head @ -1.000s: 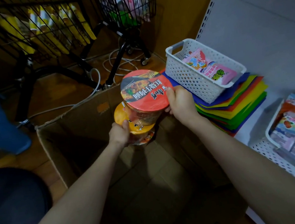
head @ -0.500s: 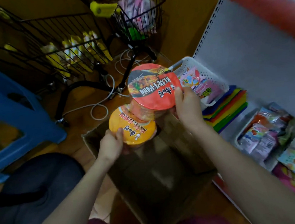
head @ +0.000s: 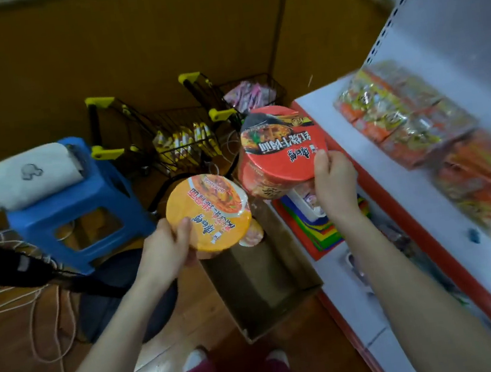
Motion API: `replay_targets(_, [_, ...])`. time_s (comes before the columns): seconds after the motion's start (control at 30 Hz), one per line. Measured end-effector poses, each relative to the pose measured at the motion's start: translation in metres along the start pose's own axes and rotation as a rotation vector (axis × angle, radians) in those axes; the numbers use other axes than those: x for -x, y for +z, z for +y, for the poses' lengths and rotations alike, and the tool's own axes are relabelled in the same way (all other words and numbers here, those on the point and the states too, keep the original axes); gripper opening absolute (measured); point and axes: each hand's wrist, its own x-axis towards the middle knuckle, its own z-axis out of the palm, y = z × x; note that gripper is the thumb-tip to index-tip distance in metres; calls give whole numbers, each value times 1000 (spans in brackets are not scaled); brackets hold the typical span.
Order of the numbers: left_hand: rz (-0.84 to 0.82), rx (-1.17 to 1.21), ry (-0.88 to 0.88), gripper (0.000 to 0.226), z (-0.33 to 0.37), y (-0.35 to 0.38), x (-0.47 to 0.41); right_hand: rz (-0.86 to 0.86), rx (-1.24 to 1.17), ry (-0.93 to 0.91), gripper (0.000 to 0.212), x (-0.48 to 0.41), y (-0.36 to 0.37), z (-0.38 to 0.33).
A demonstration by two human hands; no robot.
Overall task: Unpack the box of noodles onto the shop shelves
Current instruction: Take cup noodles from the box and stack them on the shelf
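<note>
My left hand (head: 168,251) grips a noodle bowl with an orange lid (head: 210,211), thumb on the lid's near edge. My right hand (head: 335,184) grips a noodle bowl with a red lid (head: 282,147), held higher and beside the white shelf (head: 391,174). Both bowls hang in the air above the open cardboard box (head: 262,285) on the floor, which looks dark inside. Packs of noodles (head: 406,116) lie on the shelf at the right, blurred.
A blue stool (head: 77,215) with a white pouch (head: 29,175) stands at the left. Two small black trolleys (head: 182,131) with yellow handles hold packets behind the box. Cables (head: 33,304) lie on the wooden floor. Coloured sheets (head: 323,228) sit on the lower shelf.
The view has risen well above the floor. Both hands lifted their bowls up and apart, the red one toward the shelf. The box now lies far below.
</note>
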Motion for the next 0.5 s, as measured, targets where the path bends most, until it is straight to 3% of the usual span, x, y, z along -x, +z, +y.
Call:
replay_targets(0.2, [62, -71, 141, 34, 56, -70, 60, 167, 33, -54, 27, 29, -88, -81])
replay_targets(0.37, [-47, -56, 308, 35, 91, -115, 98, 324, 0, 59, 51, 84, -152, -115])
replay_targets(0.5, [-176, -57, 451, 35, 124, -133, 135, 478, -14, 152, 36, 140, -211, -133])
